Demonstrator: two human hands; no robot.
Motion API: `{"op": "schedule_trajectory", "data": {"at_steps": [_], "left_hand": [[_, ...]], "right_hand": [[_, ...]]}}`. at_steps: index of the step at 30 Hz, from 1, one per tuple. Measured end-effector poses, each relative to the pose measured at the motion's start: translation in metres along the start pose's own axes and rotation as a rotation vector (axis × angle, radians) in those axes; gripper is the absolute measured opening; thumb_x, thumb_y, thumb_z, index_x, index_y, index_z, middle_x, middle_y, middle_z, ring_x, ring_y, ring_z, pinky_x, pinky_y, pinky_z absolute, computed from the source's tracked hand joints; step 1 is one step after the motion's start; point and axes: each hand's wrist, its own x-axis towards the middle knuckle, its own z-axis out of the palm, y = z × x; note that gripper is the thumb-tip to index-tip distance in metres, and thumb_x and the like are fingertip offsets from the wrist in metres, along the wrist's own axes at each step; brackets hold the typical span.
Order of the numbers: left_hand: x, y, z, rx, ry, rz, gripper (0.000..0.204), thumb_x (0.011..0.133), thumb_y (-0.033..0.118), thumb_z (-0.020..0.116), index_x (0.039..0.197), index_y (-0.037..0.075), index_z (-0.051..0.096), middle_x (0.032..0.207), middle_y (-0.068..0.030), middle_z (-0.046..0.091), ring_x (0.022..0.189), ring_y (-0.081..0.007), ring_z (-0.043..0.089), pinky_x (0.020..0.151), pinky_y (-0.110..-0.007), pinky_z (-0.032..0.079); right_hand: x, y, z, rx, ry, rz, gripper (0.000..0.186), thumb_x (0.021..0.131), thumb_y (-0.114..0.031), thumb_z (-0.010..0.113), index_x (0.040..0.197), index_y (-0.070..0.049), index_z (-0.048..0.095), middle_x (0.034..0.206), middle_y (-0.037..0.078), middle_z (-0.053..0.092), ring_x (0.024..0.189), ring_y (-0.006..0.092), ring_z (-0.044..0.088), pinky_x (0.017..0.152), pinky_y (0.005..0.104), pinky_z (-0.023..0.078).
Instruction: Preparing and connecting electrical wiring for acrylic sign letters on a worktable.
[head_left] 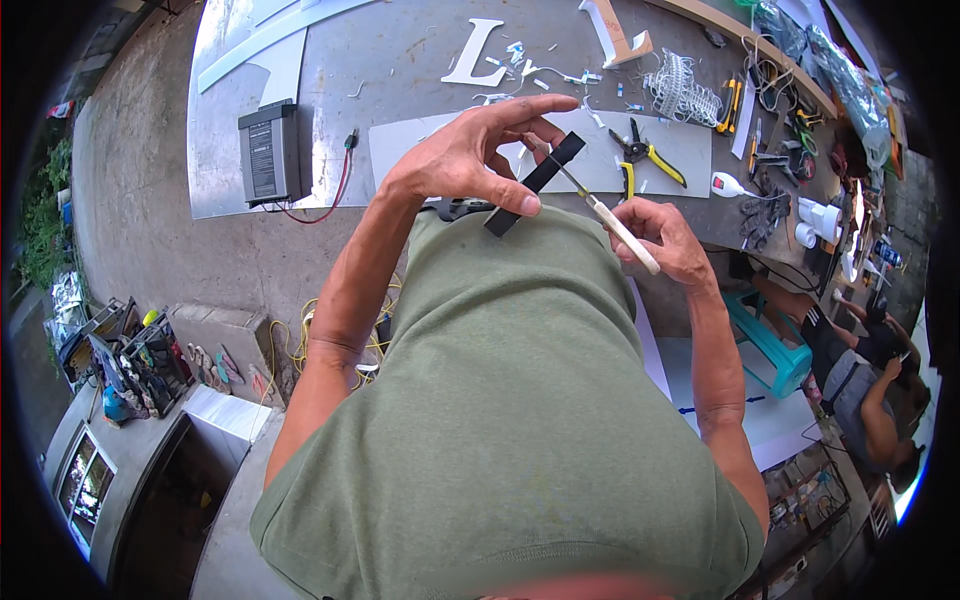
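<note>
My left hand [475, 165] holds a black rectangular strip [540, 182] tilted between thumb and fingers, over my lap at the near edge of the metal table [230, 70]. My right hand [655, 235] grips a white-handled tool [625, 235] whose thin metal end reaches the black strip. A pale board [420, 150] lies beyond my hands, with yellow-and-black pliers [640, 145] on it. A white letter L [470, 55] and small wired pieces [540, 75] lie farther back.
A dark battery box [268, 155] stands left; coiled white wire [680, 90], a glue gun [732, 185], gloves [770, 210] and tools crowd the right. Co-workers [870, 400] are at the far right by a teal stool [770, 350]. Yellow cable [310, 310] lies on the ground.
</note>
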Motion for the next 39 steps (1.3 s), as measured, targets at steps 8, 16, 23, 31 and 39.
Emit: {"op": "schedule_trajectory", "data": {"at_steps": [8, 16, 23, 31, 39], "left_hand": [[0.0, 0.001, -0.001, -0.032, -0.036, -0.027, 0.112, 0.056, 0.032, 0.092, 0.151, 0.005, 0.039, 0.126, -0.0198, 0.061, 0.106, -0.0262, 0.063, 0.075, -0.036, 0.063], [-0.009, -0.012, -0.014, -0.192, 0.106, -0.098, 0.127, 0.052, 0.027, 0.095, 0.156, 0.003, 0.027, 0.147, -0.0254, 0.043, 0.109, -0.0277, 0.062, 0.089, -0.043, 0.057], [-0.015, -0.078, -0.06, 0.176, 0.591, -0.14, 0.125, 0.056, 0.031, 0.094, 0.156, 0.0, 0.026, 0.149, -0.0299, 0.037, 0.113, -0.0369, 0.061, 0.082, -0.045, 0.059], [0.004, -0.106, -0.051, 0.989, 0.891, -0.159, 0.111, 0.065, 0.041, 0.091, 0.148, -0.007, 0.034, 0.141, -0.0335, 0.044, 0.133, -0.0455, 0.043, 0.109, -0.047, 0.042], [-0.023, -0.034, -0.014, 0.003, 0.454, -0.124, 0.107, 0.091, 0.078, 0.038, 0.155, -0.006, 0.021, 0.152, -0.0328, 0.035, 0.143, -0.0444, 0.035, 0.113, -0.05, 0.036]], "right_hand": [[0.0, 0.003, 0.004, -0.03, 0.037, 0.003, 0.032, 0.081, -0.017, 0.082, 0.104, 0.0, 0.067, 0.083, 0.001, 0.068, 0.071, 0.007, 0.059, 0.068, 0.0239, 0.05], [0.0, 0.014, -0.009, -0.129, 0.097, 0.002, 0.031, 0.083, -0.016, 0.08, 0.106, -0.001, 0.066, 0.086, 0.003, 0.07, 0.075, 0.0074, 0.063, 0.069, 0.0263, 0.052], [0.028, 0.061, -0.023, -0.871, 0.763, -0.025, 0.027, 0.086, -0.013, 0.069, 0.109, -0.003, 0.059, 0.09, 0.013, 0.072, 0.077, 0.0288, 0.071, 0.07, 0.0388, 0.055], [0.066, 0.106, -0.033, -1.246, 0.903, -0.171, 0.02, 0.085, -0.013, 0.069, 0.102, -0.006, 0.06, 0.092, 0.012, 0.063, 0.091, 0.0308, 0.065, 0.075, 0.044, 0.053], [0.091, -0.008, 0.015, -0.72, 0.739, -0.631, 0.028, 0.08, -0.014, 0.076, 0.106, -0.006, 0.068, 0.101, 0.009, 0.06, 0.098, 0.0279, 0.061, 0.08, 0.0404, 0.052]]}}
